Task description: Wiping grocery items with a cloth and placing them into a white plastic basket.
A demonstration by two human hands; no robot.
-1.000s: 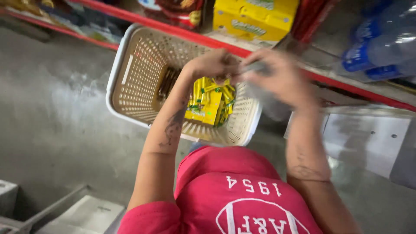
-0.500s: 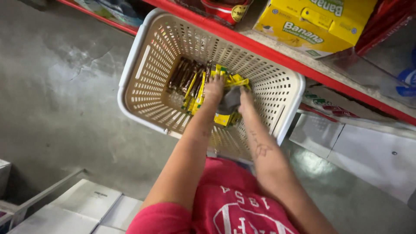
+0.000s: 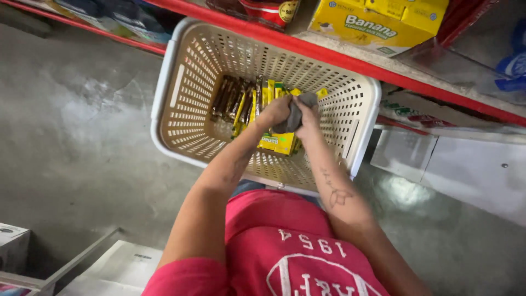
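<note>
Left hand [image 3: 274, 114] and right hand [image 3: 308, 118] both inside beige perforated basket [image 3: 175, 82], gripping grey cloth [image 3: 296, 112] between them, just above yellow packets [image 3: 279, 141]; dark brown packets [image 3: 233, 98] at basket's left; basket on grey floor [image 3: 71, 142] beside red-edged shelf [image 3: 350, 60] carrying yellow cartons [image 3: 378, 19]

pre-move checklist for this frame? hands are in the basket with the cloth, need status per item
1. Both hands in view: ok. Left hand and right hand are over the beige basket.
2. Grip on the grey cloth: ok, it is pinched between both hands.
3. Yellow packets inside the basket: ok, under the hands.
4. Dark packets inside the basket: ok, stacked on edge at its left.
5. Basket resting firmly: cannot tell; its base is hidden.
6. Clearance from the red shelf edge: ok, hands are below it.
</note>
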